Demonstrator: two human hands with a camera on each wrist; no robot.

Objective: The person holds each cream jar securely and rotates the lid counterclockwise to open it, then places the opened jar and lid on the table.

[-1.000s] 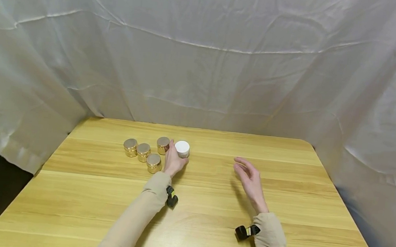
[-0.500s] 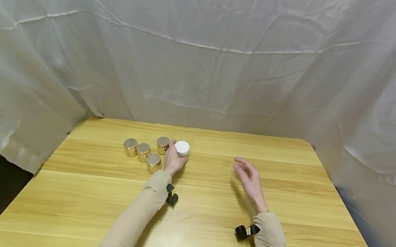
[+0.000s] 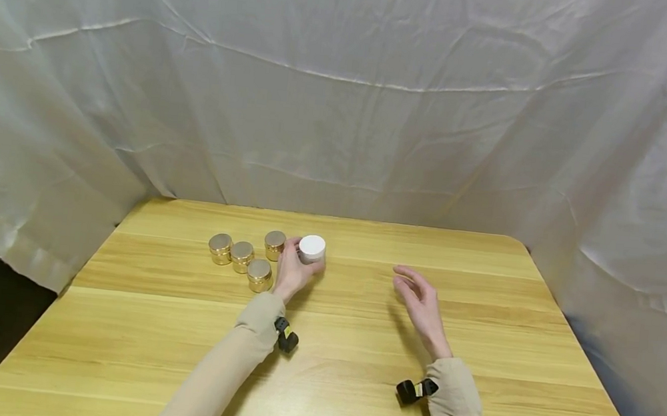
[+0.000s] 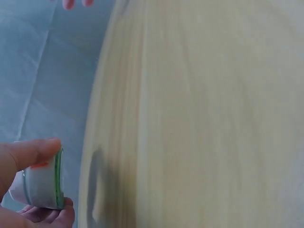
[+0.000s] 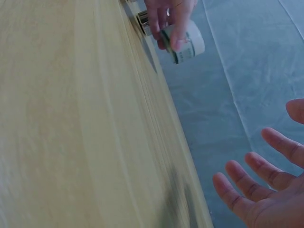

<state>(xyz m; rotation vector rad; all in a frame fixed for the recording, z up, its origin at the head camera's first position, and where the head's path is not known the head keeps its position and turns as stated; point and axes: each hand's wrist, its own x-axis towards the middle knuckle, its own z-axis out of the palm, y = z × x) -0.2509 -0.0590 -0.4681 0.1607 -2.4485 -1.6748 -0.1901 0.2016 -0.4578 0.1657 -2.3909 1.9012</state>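
Observation:
A small white jar [image 3: 312,249] with a white lid is gripped between the thumb and fingers of my left hand [image 3: 294,270]. In the left wrist view the white jar [image 4: 42,183] shows a green-edged base and an orange mark, and it appears lifted off the wood. Close beside the left hand stand gold jars: one behind it [image 3: 275,244], one to its left [image 3: 259,274]. My right hand [image 3: 422,303] hovers over the right half of the table, holding nothing, its fingers spread and loosely bent in the right wrist view.
Two more gold jars, an outer one [image 3: 220,248] and an inner one [image 3: 242,256], stand farther left. Everything rests on a wooden table [image 3: 341,383]. A pale grey curtain [image 3: 341,128] hangs behind and along both sides.
The white jar has come up slightly and shifted a little to the right in my left hand. My right hand and the gold jars have stayed put.

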